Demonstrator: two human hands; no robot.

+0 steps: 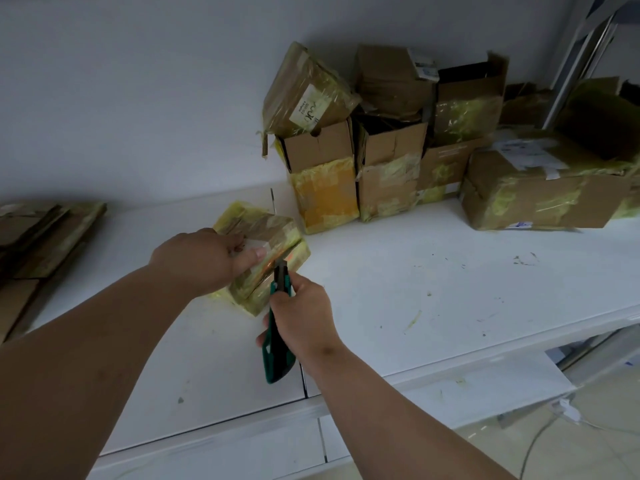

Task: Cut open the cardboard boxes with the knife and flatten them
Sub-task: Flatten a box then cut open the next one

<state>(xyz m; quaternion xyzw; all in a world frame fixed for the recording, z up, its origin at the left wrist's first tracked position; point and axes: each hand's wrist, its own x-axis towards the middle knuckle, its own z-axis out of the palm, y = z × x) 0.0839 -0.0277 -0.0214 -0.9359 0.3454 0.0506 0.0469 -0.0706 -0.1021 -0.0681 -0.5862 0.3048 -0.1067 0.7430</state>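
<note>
— Where do we have the box right now?

— The small box (266, 258) sits on the white shelf (415, 289), near its front edge, wrapped in yellowish tape. Our left hand (204, 261) lies on top of it, fingers curled over the far side and the thumb (251, 255) pressed flat on the upper face, pinning it down.

— And the knife?

— Our right hand (304, 313) is closed in a fist around the green handle of the knife (277, 327), and the tip is at the near right side of the box, just below the thumb (the blade itself is too small for us to make out, so we cannot tell how deep it goes). The butt of the handle sticks out below the fist, toward us.

— What else do we see on the shelf?

— Behind the box, against the wall, a cluster of taped boxes (381, 150) stands, some with open flaps, one tilted box (308, 91) propped on top of the leftmost. A long box (540, 192) lies on its side to the right of them. Far to the left, well apart from our hands, we see a stack of flat cardboard (45, 237).
</note>
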